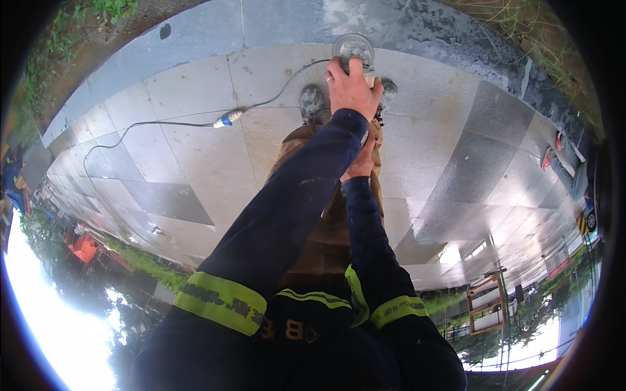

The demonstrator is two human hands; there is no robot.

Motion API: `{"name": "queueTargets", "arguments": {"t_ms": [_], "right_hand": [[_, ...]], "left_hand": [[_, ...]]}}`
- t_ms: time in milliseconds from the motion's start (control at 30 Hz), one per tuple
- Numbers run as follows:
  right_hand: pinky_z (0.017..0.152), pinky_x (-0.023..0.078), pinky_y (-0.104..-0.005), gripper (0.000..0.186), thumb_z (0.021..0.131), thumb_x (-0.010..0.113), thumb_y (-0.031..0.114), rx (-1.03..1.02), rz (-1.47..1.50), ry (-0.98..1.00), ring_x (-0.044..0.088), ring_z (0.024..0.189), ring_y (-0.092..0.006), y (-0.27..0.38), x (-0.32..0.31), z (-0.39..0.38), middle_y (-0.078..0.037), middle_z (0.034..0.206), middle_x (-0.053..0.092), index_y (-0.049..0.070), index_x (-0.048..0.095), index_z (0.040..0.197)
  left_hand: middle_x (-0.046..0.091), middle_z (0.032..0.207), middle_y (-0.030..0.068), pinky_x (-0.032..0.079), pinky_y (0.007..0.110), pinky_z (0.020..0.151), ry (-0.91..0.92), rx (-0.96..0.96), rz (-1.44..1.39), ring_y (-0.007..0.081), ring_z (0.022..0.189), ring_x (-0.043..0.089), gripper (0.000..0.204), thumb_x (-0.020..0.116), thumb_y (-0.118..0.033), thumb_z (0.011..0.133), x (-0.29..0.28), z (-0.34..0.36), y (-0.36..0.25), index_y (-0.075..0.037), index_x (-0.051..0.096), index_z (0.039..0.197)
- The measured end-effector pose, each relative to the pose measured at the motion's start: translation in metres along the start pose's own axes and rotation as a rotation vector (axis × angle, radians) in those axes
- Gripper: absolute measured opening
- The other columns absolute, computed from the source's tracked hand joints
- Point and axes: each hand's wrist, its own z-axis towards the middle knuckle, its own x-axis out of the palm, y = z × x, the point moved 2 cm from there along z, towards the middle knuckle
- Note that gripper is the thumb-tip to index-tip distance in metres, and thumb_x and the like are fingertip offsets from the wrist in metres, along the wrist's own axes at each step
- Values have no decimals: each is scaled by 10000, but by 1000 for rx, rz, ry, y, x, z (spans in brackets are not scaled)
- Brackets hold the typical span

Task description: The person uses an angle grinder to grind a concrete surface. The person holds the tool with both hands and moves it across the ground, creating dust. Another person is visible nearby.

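Note:
Both my hands are on a corded angle grinder, whose round grey disc [353, 47] lies against the joint between the light paving and the dark stone border. My left hand [352, 88] is closed over the tool's head, fingers curled down beside the disc. Behind it, partly covered by the left forearm, my right hand [362, 158] wraps the rear of the grinder. Most of the tool's body is hidden under my hands and sleeve. A black cable [280, 91] runs left to a blue and white plug connector [228, 118] on the paving.
My dusty shoes [313, 101] stand either side of the tool. Wet dark stone slabs [274, 23] curve along the front, with soil and grass beyond. At the right a person in red shoes [546, 158] is on the paving. A wooden frame [486, 304] stands farther off.

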Motion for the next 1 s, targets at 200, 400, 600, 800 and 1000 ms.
{"name": "queueTargets", "arguments": {"t_ms": [200,400,600,800,1000], "right_hand": [[828,539,-452,897,780,779,373,74,-72,81,658,1022,-408,0,-5,-1,-230,1078,682,176,242,1470],[828,538,-446,861,795,759,304,-109,10,61,663,1009,-401,-3,-13,7,-229,1065,682,174,242,1471],[836,532,-450,844,785,746,210,-38,-92,89,652,1002,-422,-1,-21,5,-221,1113,667,175,248,1465],[836,529,-470,818,789,711,170,-96,-62,110,643,1003,-435,5,-24,13,-222,1119,663,181,248,1463],[840,530,-474,815,760,677,92,-162,-96,89,637,1000,-449,11,-32,18,-237,1084,664,205,263,1454]], "left_hand": [[397,1229,271,460,532,895,67,-124,47,501,1094,468,573,771,-229,731,-2,2,1,-53,472,1187],[378,1253,294,475,536,886,13,-69,17,514,1107,463,558,769,-220,740,1,0,-6,-55,458,1173],[404,1232,272,478,529,855,48,-136,54,501,1058,502,572,770,-237,731,-2,1,-6,-61,478,1190],[397,1234,287,469,535,869,-34,-110,23,512,1067,497,577,780,-280,747,1,3,-10,-35,487,1180],[405,1225,288,467,542,854,-4,-84,48,504,1047,510,554,760,-308,787,4,7,-8,-34,487,1184]]}}
